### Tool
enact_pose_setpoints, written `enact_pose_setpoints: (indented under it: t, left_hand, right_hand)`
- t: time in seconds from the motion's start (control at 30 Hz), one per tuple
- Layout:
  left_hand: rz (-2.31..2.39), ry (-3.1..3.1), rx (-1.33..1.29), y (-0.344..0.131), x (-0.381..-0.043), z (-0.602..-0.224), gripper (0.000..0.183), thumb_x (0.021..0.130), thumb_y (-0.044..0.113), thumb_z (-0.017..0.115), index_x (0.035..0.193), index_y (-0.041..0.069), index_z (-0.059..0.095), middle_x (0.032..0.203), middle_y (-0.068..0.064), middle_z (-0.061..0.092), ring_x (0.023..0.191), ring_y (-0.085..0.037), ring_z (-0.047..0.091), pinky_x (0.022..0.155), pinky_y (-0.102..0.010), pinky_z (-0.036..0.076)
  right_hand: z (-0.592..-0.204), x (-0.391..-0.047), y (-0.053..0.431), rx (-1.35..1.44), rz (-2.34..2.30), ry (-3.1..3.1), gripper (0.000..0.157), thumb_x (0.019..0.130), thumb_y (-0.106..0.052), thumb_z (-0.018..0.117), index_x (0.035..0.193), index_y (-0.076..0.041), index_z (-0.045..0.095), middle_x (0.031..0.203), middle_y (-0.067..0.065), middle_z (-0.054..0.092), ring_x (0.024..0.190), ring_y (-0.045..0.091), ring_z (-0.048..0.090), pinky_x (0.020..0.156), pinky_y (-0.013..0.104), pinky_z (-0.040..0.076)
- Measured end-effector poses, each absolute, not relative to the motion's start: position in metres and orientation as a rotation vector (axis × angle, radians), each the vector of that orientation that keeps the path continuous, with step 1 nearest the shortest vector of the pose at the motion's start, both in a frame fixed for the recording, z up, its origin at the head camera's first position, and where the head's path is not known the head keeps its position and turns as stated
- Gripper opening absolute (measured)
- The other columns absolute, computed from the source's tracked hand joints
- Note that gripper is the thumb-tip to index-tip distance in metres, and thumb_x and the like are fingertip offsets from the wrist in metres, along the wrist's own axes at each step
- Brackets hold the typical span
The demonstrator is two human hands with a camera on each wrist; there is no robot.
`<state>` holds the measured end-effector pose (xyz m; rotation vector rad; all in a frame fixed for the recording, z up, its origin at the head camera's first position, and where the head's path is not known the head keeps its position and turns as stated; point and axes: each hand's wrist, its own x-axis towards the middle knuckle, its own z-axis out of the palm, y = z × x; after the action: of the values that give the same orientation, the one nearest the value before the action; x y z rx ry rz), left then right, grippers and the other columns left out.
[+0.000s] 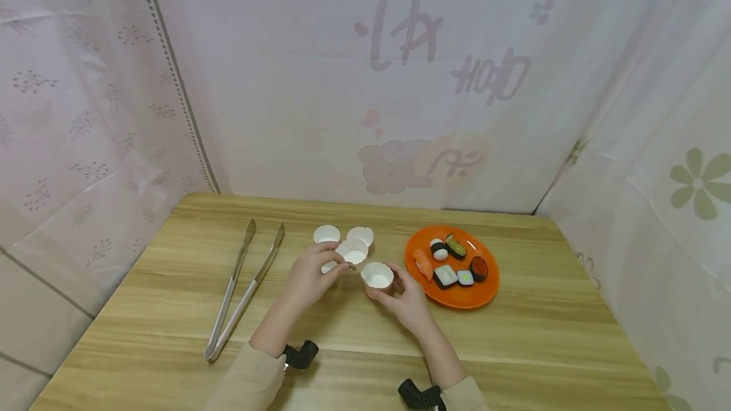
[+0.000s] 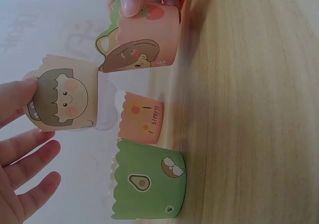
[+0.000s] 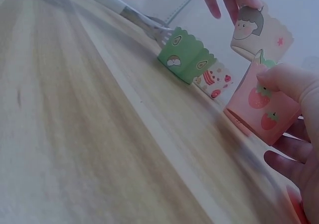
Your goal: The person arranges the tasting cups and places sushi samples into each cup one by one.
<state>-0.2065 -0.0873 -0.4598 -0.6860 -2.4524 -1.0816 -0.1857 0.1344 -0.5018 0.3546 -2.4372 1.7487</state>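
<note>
In the head view, my left hand (image 1: 311, 274) pinches a beige paper baking cup (image 2: 72, 92) by its rim, thumb and fingers at one side. This cup, printed with a dark-haired face, is raised above the table and tilted. My right hand (image 1: 407, 300) grips a pink baking cup (image 3: 266, 104) with strawberries on it, thumb on its near wall; a green scalloped edge shows at its rim. The two held cups are close together. Beyond them stand a green avocado-print cup (image 2: 149, 181) and a smaller-looking pink cup (image 2: 142, 118). A white strawberry-print cup (image 3: 215, 79) stands behind the green one.
An orange plate (image 1: 480, 297) with several pieces of sushi lies right of the right hand. Metal tongs (image 1: 242, 309) rest spread on the wooden table (image 1: 514, 347) at the left. Printed curtains (image 1: 285, 113) hang around the table's back and sides.
</note>
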Motion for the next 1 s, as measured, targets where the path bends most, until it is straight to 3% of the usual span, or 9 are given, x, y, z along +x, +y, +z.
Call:
enact_pose_setpoints:
  t: [0.33,0.57,0.7,1.0]
  left_hand:
    - [-1.066,-2.466,-0.654,-0.087,-0.208,-0.461,0.009,0.081,0.025,0.067,0.077,0.017,0.066,0.114,-0.009,0.058,0.108,-0.023,0.051,0.088,-0.038,0.042]
    - [-1.040,-2.525,-0.645,-0.085,-0.208,-0.465,0.007,0.080,0.025,0.069,0.077,0.018,0.068,0.114,-0.005,0.058,0.110,-0.020,0.049,0.090,-0.037,0.039]
    - [-1.029,-2.524,-0.662,-0.082,-0.208,-0.467,0.008,0.078,0.023,0.071,0.075,0.016,0.068,0.113,-0.007,0.059,0.109,-0.022,0.049,0.091,-0.038,0.038]
    - [-0.979,-2.526,-0.684,-0.078,-0.211,-0.478,0.010,0.075,0.024,0.073,0.073,0.017,0.067,0.113,-0.007,0.059,0.110,-0.025,0.049,0.094,-0.039,0.035]
  right_hand:
    - [-0.497,-0.185,0.138,0.353,1.733,-2.430,0.062,0.072,-0.010,0.076,0.125,0.003,0.047,0.118,0.018,0.053,0.106,0.033,0.052,0.089,0.049,0.038]
    - [-0.523,-0.199,0.146,0.282,1.714,-2.434,0.066,0.068,-0.024,0.079,0.125,-0.007,0.050,0.118,0.006,0.055,0.106,0.021,0.053,0.090,0.042,0.040]
    - [-0.524,-0.200,0.148,0.263,1.717,-2.404,0.062,0.068,-0.023,0.079,0.122,-0.011,0.052,0.115,0.004,0.056,0.106,0.019,0.053,0.088,0.039,0.042]
    - [-0.499,-0.189,0.147,0.293,1.757,-2.358,0.059,0.069,-0.010,0.078,0.121,-0.003,0.052,0.115,0.016,0.055,0.105,0.032,0.052,0.086,0.048,0.041]
